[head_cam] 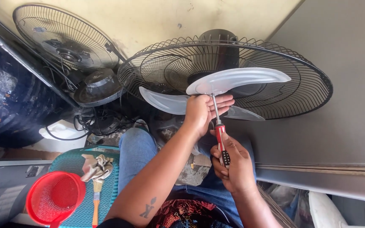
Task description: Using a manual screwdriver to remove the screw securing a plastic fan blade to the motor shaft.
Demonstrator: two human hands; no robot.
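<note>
A person sits looking down at their own two hands, which work on a pedestal fan lying across their lap. The left hand, at the centre of the view, is curled around the hub of the translucent fan blade, fingers closed on it and thumb side turned toward the shaft of a tool. The right hand, at about five o'clock from the left one, is wrapped in a fist around the red and black handle of a screwdriver. Its thin metal shaft rises to the blade hub, with the tip meeting the hub just under the uppermost blade.

The blade set sits in front of the rear wire guard, a round black cage that fills the upper middle of the view. The front guard is already off and leans against the yellow wall at ten o'clock, near a dark dome-shaped motor cover and a tangle of black cable.

Judging by this layout, the fan is partly stripped: the front cage is off, while the blade is still on its shaft and the rear cage still in place. Whether the fastening at the hub is loose or tight cannot be told.

At seven o'clock stand a teal woven stool, a rag, a small brush and a red mesh basket.
</note>
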